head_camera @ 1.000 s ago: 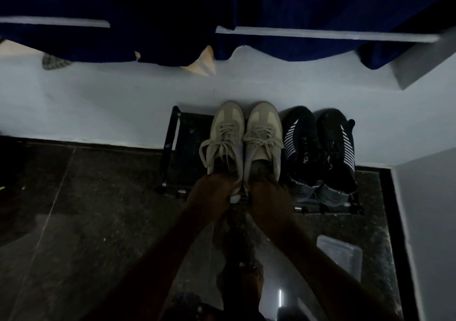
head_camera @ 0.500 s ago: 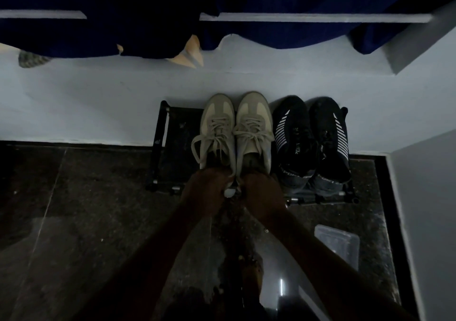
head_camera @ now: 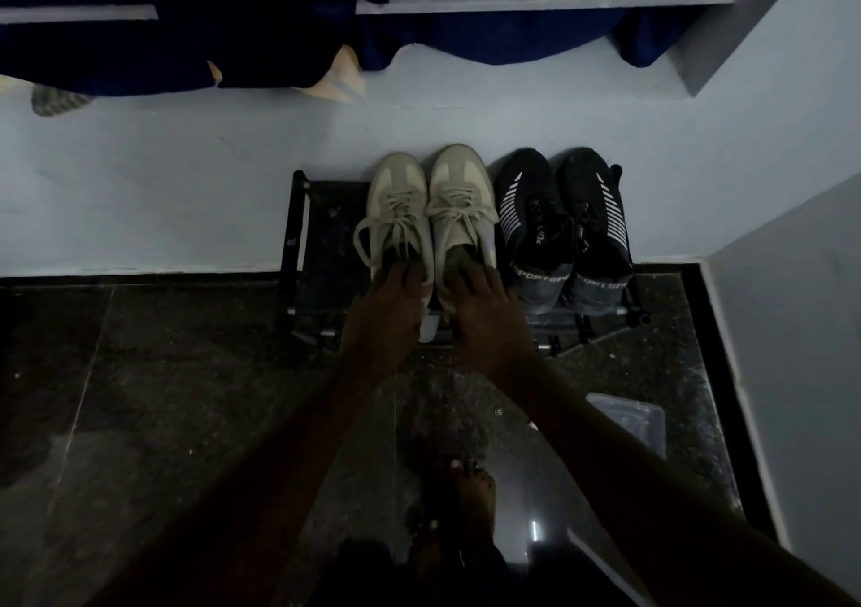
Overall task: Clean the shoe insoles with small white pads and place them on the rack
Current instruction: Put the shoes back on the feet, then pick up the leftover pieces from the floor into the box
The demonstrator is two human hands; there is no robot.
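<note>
The rack point(head_camera: 293, 243) stands against the wall. At its middle sit the beige shoes point(head_camera: 433, 215). The left hand point(head_camera: 386, 313) lies on the left heel with a white scrap point(head_camera: 427, 327) at its edge; it is too dim to tell whether its fingers point(head_camera: 398, 275) pinch the scrap. The right hand point(head_camera: 484, 317) rests on the right heel, its fingers spread and gripping nothing. The black shoes point(head_camera: 563, 224) fill the rack's right end.
</note>
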